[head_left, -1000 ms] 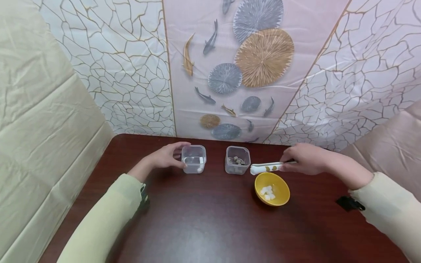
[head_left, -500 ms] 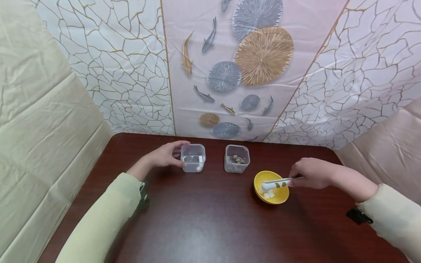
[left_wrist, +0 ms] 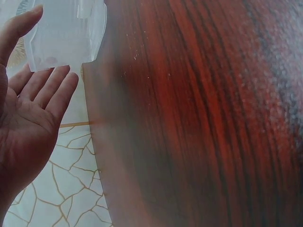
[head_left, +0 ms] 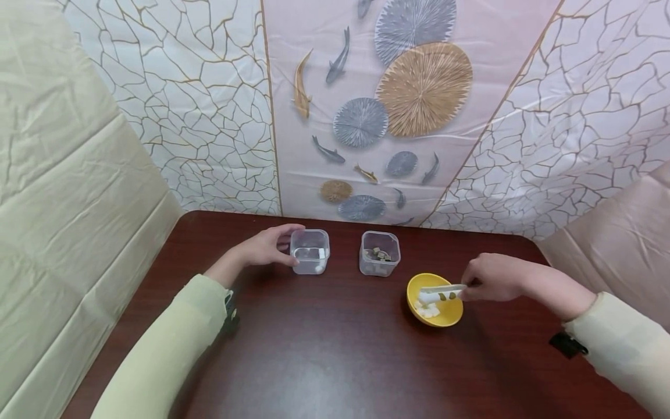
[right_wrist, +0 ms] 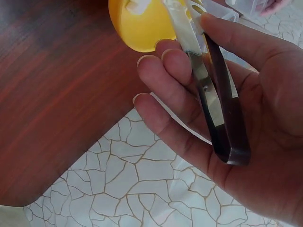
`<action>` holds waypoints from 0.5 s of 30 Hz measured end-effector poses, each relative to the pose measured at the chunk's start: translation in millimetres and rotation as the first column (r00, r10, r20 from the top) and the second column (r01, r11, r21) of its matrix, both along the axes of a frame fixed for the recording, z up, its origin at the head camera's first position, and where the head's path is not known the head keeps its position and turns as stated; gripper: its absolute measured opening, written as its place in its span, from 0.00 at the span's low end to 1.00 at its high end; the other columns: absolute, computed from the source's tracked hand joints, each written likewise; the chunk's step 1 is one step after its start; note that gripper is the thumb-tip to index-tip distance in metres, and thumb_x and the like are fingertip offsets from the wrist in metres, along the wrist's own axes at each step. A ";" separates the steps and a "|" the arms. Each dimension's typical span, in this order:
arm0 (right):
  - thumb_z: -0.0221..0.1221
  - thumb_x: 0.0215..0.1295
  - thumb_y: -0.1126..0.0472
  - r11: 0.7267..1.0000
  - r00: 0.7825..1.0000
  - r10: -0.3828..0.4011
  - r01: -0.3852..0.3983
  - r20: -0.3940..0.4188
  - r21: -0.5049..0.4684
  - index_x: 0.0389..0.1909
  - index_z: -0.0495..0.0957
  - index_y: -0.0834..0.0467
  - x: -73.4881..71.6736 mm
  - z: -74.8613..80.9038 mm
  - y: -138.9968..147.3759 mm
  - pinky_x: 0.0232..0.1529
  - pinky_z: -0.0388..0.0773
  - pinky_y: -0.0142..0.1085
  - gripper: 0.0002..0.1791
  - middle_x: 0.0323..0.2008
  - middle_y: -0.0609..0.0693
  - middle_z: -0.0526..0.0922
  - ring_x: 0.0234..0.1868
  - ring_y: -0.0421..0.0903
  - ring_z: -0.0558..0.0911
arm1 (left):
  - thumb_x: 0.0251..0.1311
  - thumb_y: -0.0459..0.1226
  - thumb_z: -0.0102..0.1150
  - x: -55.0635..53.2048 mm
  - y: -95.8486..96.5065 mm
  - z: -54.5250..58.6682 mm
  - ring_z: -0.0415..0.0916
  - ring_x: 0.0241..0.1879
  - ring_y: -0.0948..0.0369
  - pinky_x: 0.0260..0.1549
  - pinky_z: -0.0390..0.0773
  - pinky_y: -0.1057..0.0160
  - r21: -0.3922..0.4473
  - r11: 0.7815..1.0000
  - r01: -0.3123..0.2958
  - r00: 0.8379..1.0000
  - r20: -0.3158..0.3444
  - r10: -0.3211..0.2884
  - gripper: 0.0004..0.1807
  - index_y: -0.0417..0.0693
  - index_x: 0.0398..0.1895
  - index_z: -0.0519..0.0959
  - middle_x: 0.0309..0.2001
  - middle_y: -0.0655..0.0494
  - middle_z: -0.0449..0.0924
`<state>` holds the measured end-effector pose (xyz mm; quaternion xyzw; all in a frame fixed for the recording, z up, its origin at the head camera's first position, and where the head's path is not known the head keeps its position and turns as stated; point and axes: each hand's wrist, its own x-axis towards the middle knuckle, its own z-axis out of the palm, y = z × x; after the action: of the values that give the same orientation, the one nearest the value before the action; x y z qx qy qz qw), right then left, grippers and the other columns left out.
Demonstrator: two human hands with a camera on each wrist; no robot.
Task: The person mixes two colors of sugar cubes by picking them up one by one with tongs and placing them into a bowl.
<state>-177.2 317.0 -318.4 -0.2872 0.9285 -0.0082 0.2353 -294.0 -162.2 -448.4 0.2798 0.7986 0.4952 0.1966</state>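
Observation:
My left hand (head_left: 264, 247) holds the left side of a clear plastic container (head_left: 310, 262), thumb at the front corner and fingers toward the back. A few small white pieces lie in that container. In the left wrist view the fingertips (left_wrist: 59, 75) are at the edge of the container (left_wrist: 71, 38). My right hand (head_left: 492, 278) pinches small tongs (head_left: 445, 293) with dark handles and white tips marked with gold. The tong tips reach into a yellow bowl (head_left: 452, 316), right at several white cubes (head_left: 428, 309). In the right wrist view, thumb and fingers press the two tong arms (right_wrist: 222, 94) from both sides.
A second clear container (head_left: 379, 256) with several brownish cubes stands between the left container and the bowl. All of it rests on a dark reddish wooden table (head_left: 314, 349). Patterned cloth (head_left: 220, 116) hangs behind the back edge.
My right hand has moved down and slightly right, taking the tongs from above the bowl's back rim down into the bowl. My left hand has stayed on its container.

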 end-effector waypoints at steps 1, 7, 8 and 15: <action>0.69 0.72 0.51 1.000 1.000 0.003 -0.003 -0.006 -0.002 0.28 0.86 0.45 -1.3 1.1 -0.7 0.24 0.67 0.30 0.11 0.22 0.35 0.74 0.22 0.33 0.67 | 0.59 0.28 0.76 -0.2 -0.1 0.3 0.64 0.77 0.37 0.74 0.69 0.42 0.000 1.000 0.000 1.000 -0.001 0.000 0.48 0.35 0.80 0.61 0.77 0.35 0.65; 0.68 0.73 0.49 0.996 0.996 0.055 -0.059 -0.070 -0.060 0.27 0.85 0.44 -10.3 10.8 -12.6 0.25 0.69 0.30 0.12 0.23 0.33 0.75 0.23 0.31 0.68 | 0.60 0.30 0.77 -1.2 -0.6 1.1 0.65 0.77 0.38 0.74 0.69 0.42 -0.016 1.000 -0.002 1.000 -0.009 0.002 0.48 0.36 0.81 0.61 0.77 0.35 0.65; 0.68 0.73 0.50 0.994 0.994 0.070 -0.077 -0.089 -0.074 0.26 0.84 0.45 -12.0 13.0 -15.8 0.26 0.70 0.31 0.13 0.23 0.33 0.75 0.24 0.31 0.68 | 0.60 0.30 0.77 -1.2 -0.6 1.0 0.65 0.76 0.38 0.74 0.69 0.43 -0.022 1.000 -0.003 1.000 -0.012 0.003 0.48 0.37 0.81 0.61 0.77 0.35 0.65; 0.67 0.74 0.51 0.979 0.971 0.134 -0.160 -0.196 -0.123 0.26 0.81 0.44 -26.2 30.6 -46.0 0.28 0.70 0.33 0.14 0.23 0.34 0.73 0.25 0.33 0.68 | 0.60 0.30 0.76 -0.5 0.0 0.0 0.65 0.77 0.40 0.74 0.70 0.46 -0.034 0.999 -0.008 1.000 -0.011 0.008 0.48 0.38 0.81 0.62 0.77 0.37 0.65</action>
<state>-203.4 271.0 -287.8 -0.3705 0.9197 -0.0278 0.1269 -294.4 -162.2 -448.4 0.2758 0.8091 0.4807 0.1953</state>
